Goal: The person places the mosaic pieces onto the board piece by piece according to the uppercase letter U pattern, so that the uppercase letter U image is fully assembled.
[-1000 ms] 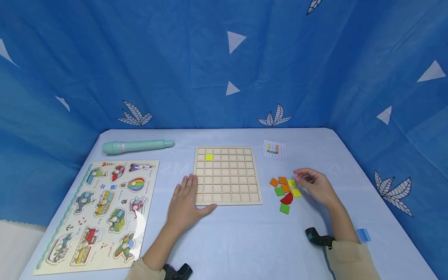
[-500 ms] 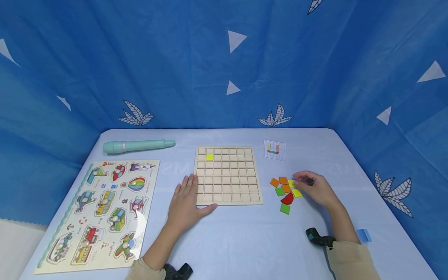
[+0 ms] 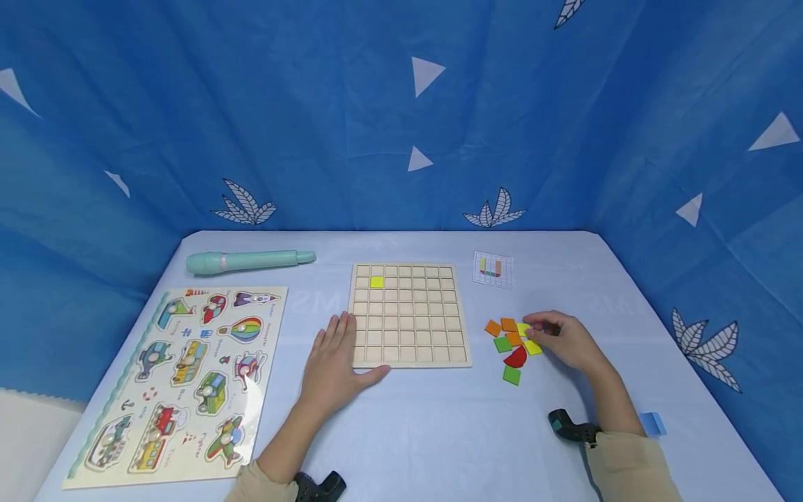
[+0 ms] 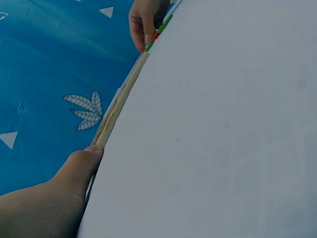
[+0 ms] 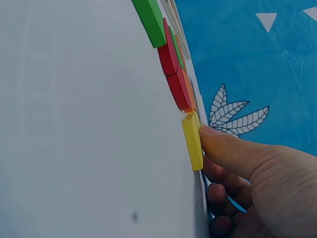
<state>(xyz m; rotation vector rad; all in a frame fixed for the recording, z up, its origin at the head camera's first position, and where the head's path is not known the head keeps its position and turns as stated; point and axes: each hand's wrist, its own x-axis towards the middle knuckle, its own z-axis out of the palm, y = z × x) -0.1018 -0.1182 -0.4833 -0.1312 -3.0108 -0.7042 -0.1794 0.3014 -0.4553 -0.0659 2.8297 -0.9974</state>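
My left hand [image 3: 332, 369] lies flat with straight fingers along the left edge of the wooden grid board [image 3: 410, 354], its thumb at the near edge. One yellow square tile [image 3: 376, 282] sits in a cell of the board's second row. To the right of the board, my right hand [image 3: 567, 341] pinches a yellow square tile [image 3: 523, 328] between thumb and fingertips, at the edge of a small pile. A second yellow tile [image 5: 192, 141] lies just in front of the thumb in the right wrist view. Orange tiles [image 3: 493, 328], green tiles [image 3: 511, 375] and red rounded pieces [image 3: 516, 358] make up the pile.
A pattern card [image 3: 493, 270] with a coloured U shape lies beyond the pile. A picture puzzle board [image 3: 182, 383] of vehicles covers the table's left side, with a mint-green microphone-shaped object [image 3: 251, 261] behind it. A small blue piece [image 3: 653, 424] lies beside the right forearm.
My right hand has moved slightly down and left onto the far yellow tile, its thumb and fingertips closing on it. My left hand stays on the board's edge.
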